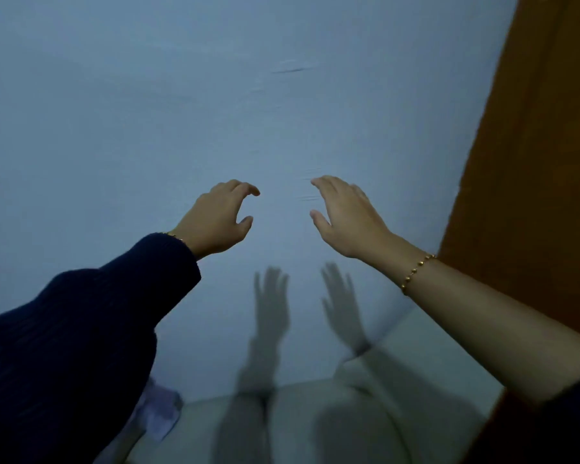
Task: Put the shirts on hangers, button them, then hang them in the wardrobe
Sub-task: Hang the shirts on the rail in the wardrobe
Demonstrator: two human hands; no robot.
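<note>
Left hand & right hand are raised before the wall, fingers loosely curved, nothing held. No shirt is clearly seen; pale lilac cloth bottom-left is poss. one. Shirts prob. light & floppy, best taken at collar/shoulders.

Navy knit sleeve and gold bead bracelet worn.

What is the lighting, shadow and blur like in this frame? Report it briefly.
Head view: dim, bluish light on the wall; the left hand and right hand are fairly sharp and cast soft shadows lower on it; the pale surface at the bottom is smeared with blur; the orange panel edge looks bowed, likely wide-angle distortion.
</note>
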